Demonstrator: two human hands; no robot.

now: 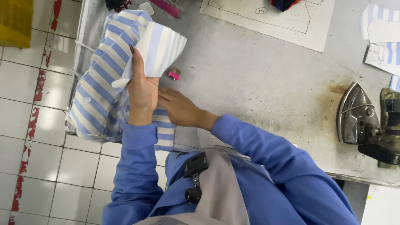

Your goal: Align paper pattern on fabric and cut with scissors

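The left hand (141,89) is raised over the left end of the grey surface (258,83), fingers stretched upward and closed against a pale blue-and-white striped fabric piece (160,48). The thumb, with a dark-painted nail, presses the piece's near edge, so the hand grips it in a flat pinch. The left forearm, in a blue sleeve (135,166), rises almost straight up from the body, with the wrist only slightly bent.

The right hand (180,109) lies low and flat, palm down, fingers pointing left toward the left wrist. It is open, grasping nothing, and rests on a darker striped fabric strip (164,131) that lies at the near edge of the surface. The right arm bends at the elbow and crosses in front of the chest.

The held piece hovers above a stack of blue-and-white striped fabric (98,96) that sits partly wrapped in clear plastic at the surface's left edge, beside the tiled floor (37,125). Just right of the left hand, a small pink object (174,75) sits on the surface. Well apart at the right edge lies an iron (358,118) on its side on a scorched patch. A paper pattern sheet (271,18) lies at the far side, and more striped pieces (381,37) are at the top right corner.
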